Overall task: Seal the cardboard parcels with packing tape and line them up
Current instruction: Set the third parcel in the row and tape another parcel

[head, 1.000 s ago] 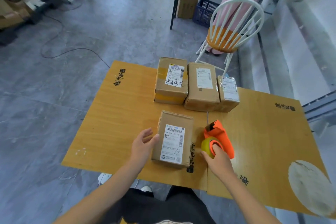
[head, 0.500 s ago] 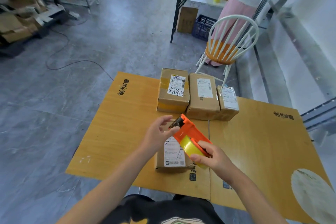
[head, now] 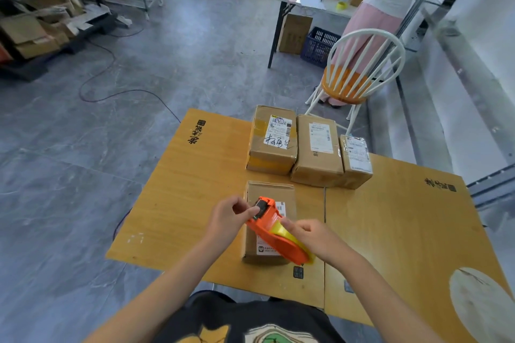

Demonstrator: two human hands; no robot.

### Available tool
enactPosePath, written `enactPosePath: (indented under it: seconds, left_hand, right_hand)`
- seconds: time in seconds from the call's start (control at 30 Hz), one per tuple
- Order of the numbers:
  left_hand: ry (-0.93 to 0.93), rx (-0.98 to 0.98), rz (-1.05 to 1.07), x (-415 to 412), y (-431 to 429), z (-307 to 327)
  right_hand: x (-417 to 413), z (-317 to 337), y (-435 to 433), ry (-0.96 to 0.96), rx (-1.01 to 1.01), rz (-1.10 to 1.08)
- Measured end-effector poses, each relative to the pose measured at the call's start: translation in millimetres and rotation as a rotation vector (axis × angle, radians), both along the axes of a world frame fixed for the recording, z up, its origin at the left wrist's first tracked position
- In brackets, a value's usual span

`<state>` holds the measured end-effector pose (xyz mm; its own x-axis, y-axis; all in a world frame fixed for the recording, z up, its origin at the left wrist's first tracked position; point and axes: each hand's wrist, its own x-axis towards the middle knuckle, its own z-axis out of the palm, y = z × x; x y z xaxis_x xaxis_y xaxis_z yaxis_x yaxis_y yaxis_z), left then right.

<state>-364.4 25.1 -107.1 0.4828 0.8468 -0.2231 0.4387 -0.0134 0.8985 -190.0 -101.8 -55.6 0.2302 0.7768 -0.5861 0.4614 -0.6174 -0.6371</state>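
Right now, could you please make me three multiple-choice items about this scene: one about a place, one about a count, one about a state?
1. Where in the far row is the smallest parcel? A left end; B middle; C right end.
2. How many parcels lie on the wooden table? A two; B four; C six.
3. The orange tape dispenser is: A flat on the table; B held over the near parcel; C under the table.
Answers: C, it stands right of both bigger boxes; B, three in the row plus one near; B, it covers part of that parcel's label.
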Motion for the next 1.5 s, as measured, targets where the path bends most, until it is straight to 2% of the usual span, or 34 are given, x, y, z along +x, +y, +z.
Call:
enactPosePath:
  seconds: [0.03,0.1,0.23,0.47,0.57,0.77,0.97,1.13,1.3,1.5]
  left_hand:
    - [0.023,0.007,0.002,1,0,1]
    - [0.048,0.007,0.016,1,3,1]
    - [0.038,-0.049,0.105,-6,20,2]
    - [-0.141,-0.211,0.205,-19,42,14]
    - [-0.187,-0.21,0.196,-21,44,24]
    - [-0.215,-0.208,0.124,-13,36,42]
    - [-0.3,-0.252,0.268,-28,59,62]
    - [-0.283,-0.195,0.201,-28,75,82]
    - [-0.355,-0.184,0.259,-20,85,99]
    - [-0.372,-0.189,0.247,-24,105,108]
  right_hand:
    - [-3,0,3,-0.057,0.017,-0.03]
    - [-7,1,8,-0.049,0.045,-0.056]
    - [1,-2,5,0.127,0.063,0.008]
    - [37,1,-22,0.331,0.065,0.2]
    - [40,6,-26,0.354,0.068,0.17]
    - [27,-4,-16,0.114,0.065,-0.083]
    - [33,5,-28,0.278,0.132,0.006]
    - [41,20,-39,0.392,0.131,0.041]
    - [38,27,-35,0.226,0.152,-0.134]
    - [43,34,-48,0.403,0.306,-0.206]
